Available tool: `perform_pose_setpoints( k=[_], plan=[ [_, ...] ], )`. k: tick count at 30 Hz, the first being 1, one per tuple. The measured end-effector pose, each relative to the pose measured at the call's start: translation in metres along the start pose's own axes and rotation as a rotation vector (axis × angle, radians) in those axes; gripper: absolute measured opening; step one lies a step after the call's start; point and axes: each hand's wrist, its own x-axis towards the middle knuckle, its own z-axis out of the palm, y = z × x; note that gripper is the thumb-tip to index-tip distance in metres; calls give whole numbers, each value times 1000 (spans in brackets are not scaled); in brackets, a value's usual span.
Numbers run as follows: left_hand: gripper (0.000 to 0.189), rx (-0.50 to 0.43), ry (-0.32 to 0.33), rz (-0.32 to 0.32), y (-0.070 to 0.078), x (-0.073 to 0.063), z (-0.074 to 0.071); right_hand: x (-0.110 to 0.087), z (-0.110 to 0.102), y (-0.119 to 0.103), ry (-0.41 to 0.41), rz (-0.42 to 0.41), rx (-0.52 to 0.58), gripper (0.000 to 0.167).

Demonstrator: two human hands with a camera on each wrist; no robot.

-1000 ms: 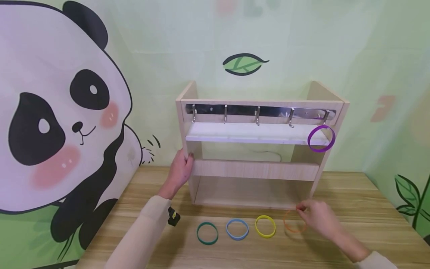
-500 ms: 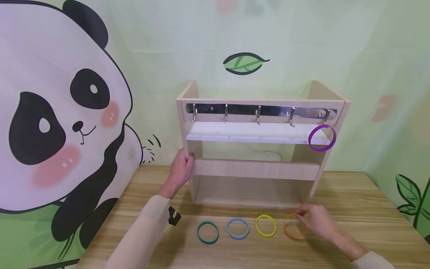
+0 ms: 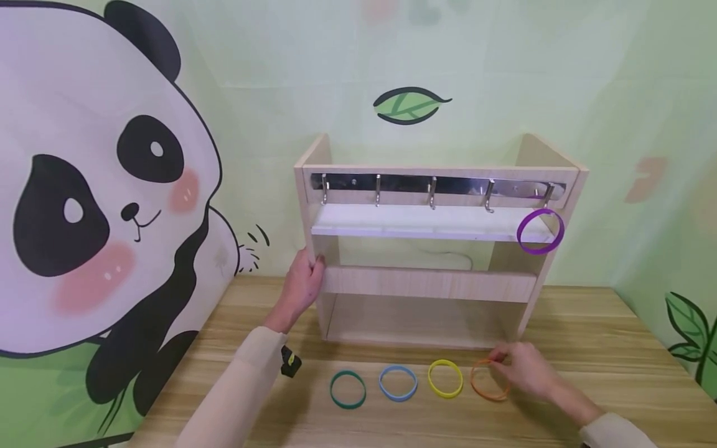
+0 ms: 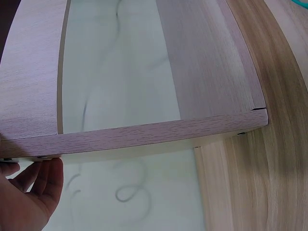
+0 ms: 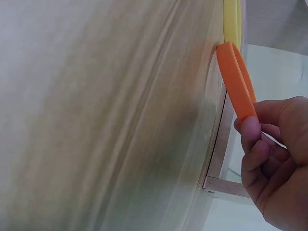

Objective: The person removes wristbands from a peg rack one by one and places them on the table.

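My left hand (image 3: 302, 283) grips the left side panel of a pale wooden shelf unit (image 3: 431, 284); in the left wrist view its fingers (image 4: 50, 180) lie against the panel's edge. At the table's right, my right hand (image 3: 526, 370) pinches an orange wristband (image 5: 235, 79) between thumb and finger. The band is tilted, its far end low by the tabletop; whether it touches cannot be told. Left of it lie a yellow wristband (image 3: 446, 396), a blue wristband (image 3: 398, 399) and a green wristband (image 3: 348, 407) in a row. A purple wristband (image 3: 540, 251) hangs from the rightmost hook.
A metal hook rail (image 3: 403, 182) with several hooks runs across the shelf's top front, above a white shelf board (image 3: 414, 222). A small black object (image 3: 290, 362) sits beside my left sleeve (image 3: 241, 379). Behind the wooden table (image 3: 582, 323) is a wall with a panda picture (image 3: 73, 124).
My right hand has moved slightly towards the table's front, lowering the orange wristband with it. My left hand keeps its grip on the shelf unit. The other wristbands stay where they were.
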Motion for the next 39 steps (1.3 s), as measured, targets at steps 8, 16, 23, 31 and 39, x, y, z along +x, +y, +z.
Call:
perform_pose_setpoints(
  k=[8, 16, 23, 31, 39],
  plan=[
    [42, -6, -8, -2, 0, 0, 0, 5, 3, 3, -16, 16, -13, 8],
    [40, -20, -13, 4, 0, 1, -1, 6, 3, 5, 3, 10, -19, 9],
    [41, 0, -1, 3, 0, 1, 0, 9, -9, -1, 51, 24, -34, 7],
    [39, 5, 6, 18, 0, 1, -1, 19, -41, -13, 253, -24, -53, 8],
    [37, -13, -5, 40, 1, 2, -1, 19, -75, -30, 351, 33, -2, 8]
  ],
)
